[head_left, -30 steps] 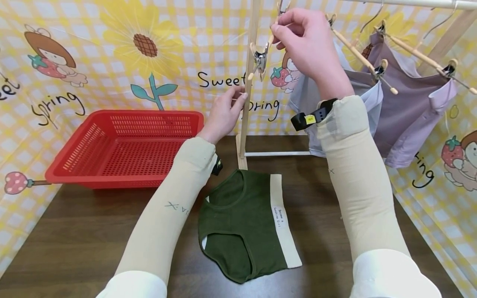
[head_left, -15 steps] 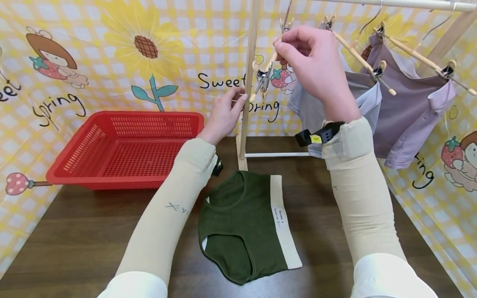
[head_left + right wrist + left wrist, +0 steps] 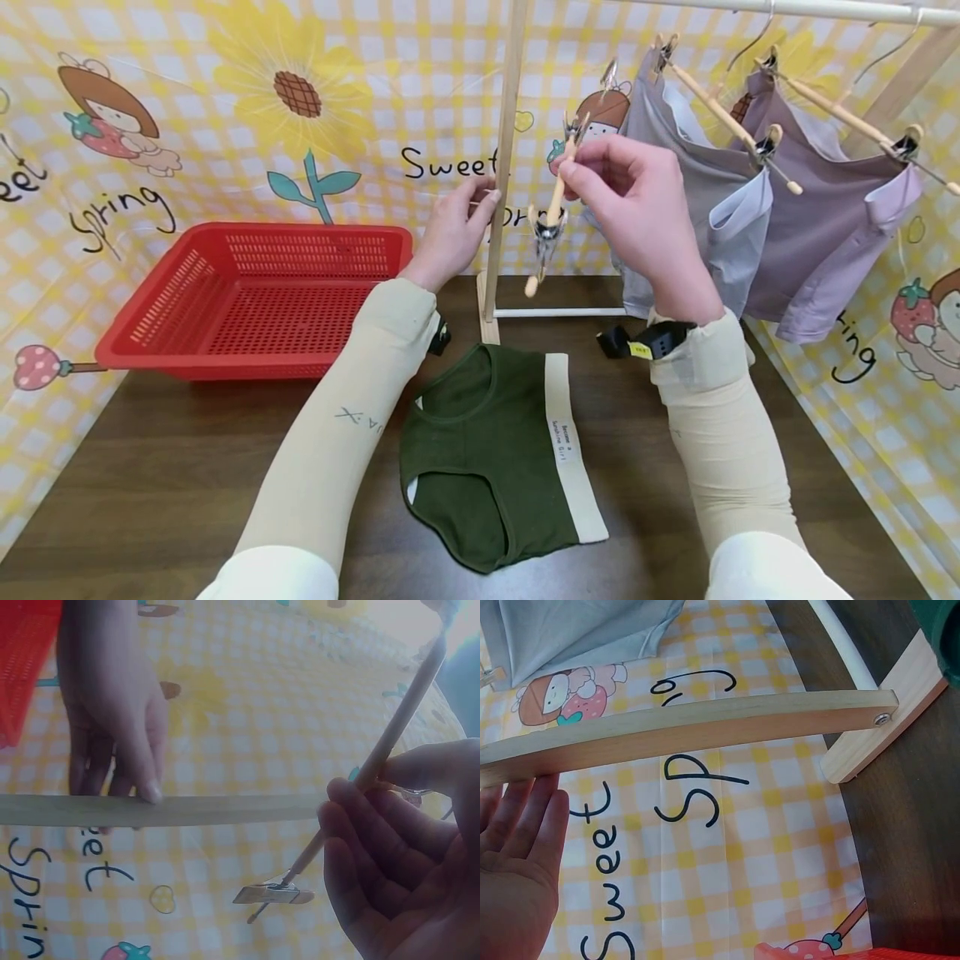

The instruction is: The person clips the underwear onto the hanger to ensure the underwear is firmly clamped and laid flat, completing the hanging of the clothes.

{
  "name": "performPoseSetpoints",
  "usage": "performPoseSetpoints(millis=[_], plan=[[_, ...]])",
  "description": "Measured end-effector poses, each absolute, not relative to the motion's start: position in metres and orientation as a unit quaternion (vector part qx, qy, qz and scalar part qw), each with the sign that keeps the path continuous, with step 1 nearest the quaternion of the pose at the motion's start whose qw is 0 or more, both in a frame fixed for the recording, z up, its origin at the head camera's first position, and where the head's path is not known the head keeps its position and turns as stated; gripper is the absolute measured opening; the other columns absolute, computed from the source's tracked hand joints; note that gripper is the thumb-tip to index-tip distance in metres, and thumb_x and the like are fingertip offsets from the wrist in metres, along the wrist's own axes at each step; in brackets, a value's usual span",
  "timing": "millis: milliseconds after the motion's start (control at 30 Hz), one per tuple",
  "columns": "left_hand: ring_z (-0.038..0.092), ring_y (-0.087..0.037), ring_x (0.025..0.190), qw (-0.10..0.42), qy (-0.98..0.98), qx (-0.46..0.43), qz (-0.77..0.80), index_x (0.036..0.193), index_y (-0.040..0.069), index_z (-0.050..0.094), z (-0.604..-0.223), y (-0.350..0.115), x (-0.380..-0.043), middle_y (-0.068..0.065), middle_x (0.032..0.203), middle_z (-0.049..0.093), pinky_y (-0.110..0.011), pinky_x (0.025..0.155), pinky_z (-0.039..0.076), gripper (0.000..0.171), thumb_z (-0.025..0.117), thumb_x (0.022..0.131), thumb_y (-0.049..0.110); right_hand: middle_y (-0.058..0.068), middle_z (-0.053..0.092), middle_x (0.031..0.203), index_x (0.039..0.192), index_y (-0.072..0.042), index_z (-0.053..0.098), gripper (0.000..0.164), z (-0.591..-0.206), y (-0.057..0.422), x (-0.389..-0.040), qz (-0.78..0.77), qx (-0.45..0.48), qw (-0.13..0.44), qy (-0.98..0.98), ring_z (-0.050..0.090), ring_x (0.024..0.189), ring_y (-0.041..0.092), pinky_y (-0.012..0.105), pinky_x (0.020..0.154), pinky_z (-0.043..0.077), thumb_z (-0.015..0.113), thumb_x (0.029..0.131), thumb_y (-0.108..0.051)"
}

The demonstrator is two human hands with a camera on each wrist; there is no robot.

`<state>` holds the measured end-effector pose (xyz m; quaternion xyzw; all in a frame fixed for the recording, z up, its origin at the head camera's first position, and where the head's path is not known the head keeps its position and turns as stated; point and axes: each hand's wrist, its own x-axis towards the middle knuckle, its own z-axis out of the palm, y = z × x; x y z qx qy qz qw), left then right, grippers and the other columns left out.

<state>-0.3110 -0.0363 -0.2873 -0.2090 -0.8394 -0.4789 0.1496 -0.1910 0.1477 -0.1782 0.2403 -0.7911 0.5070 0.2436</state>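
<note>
My right hand [image 3: 637, 208] pinches the wooden bar of a clip hanger [image 3: 557, 200] between thumb and fingers. Metal clips sit along the bar, and its hook [image 3: 609, 75] points up and back. In the right wrist view the bar slants across, a clip [image 3: 274, 894] below the fingers. My left hand [image 3: 455, 225] is at the rack's wooden upright [image 3: 507, 125], its fairly straight fingers reaching the post's edge in the left wrist view. Dark green briefs [image 3: 465, 442] with a cream waistband lie flat on the table below both hands.
A red plastic basket [image 3: 251, 360] stands at the left. At the right, grey briefs [image 3: 660, 167] and mauve briefs [image 3: 795, 217] hang on clip hangers from the white rail [image 3: 840, 8]. A white lower bar [image 3: 558, 312] runs near the tabletop [image 3: 187, 483].
My right hand has come down with the clip hanger, bringing it away from the rail and lower in front of the rack. The left hand and the green briefs have stayed put.
</note>
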Motion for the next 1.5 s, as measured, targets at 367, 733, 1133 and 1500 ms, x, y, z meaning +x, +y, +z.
performPoseSetpoints(millis=[367,733,1133,1500], plan=[[0.058,-0.007,0.097,0.151,-0.844,-0.204,-0.473,0.129,0.011,0.053,-0.288,-0.035,-0.312,-0.001,0.111,0.061,-0.018,0.082,0.043,0.039,0.044,0.099,0.035,0.011,0.068,0.080,0.088,0.006,0.069,0.013,-0.208,0.155,-0.177,0.493,0.214,0.228,-0.812,0.061,0.065,0.014,0.024,0.059,0.046,0.065,0.086,-0.006],[0.053,-0.007,0.106,0.131,-0.851,-0.202,-0.467,0.134,0.013,0.046,-0.284,-0.032,-0.306,0.000,0.121,0.056,-0.019,0.086,0.041,0.041,0.042,0.100,0.035,0.008,0.069,0.084,0.091,0.002,0.070,0.009,-0.238,0.170,-0.165,0.459,0.216,0.189,-0.841,0.062,0.069,0.017,0.024,0.063,0.049,0.067,0.085,-0.004],[0.044,-0.013,0.120,0.201,-0.844,-0.242,-0.435,0.143,0.014,0.031,-0.287,-0.038,-0.272,-0.004,0.134,0.044,-0.025,0.097,0.033,0.053,0.050,0.097,0.029,0.005,0.069,0.086,0.093,-0.001,0.069,0.009,-0.259,0.178,-0.156,0.430,0.202,0.169,-0.864,0.063,0.072,0.015,0.023,0.065,0.049,0.068,0.084,-0.004],[0.040,-0.022,0.121,0.179,-0.858,-0.272,-0.397,0.142,0.006,0.029,-0.318,-0.048,-0.234,-0.007,0.135,0.040,-0.032,0.099,0.032,0.061,0.056,0.093,0.032,0.004,0.068,0.085,0.095,-0.003,0.068,0.010,-0.276,0.185,-0.150,0.429,0.202,0.128,-0.871,0.063,0.074,0.016,0.024,0.063,0.048,0.068,0.085,-0.004]])
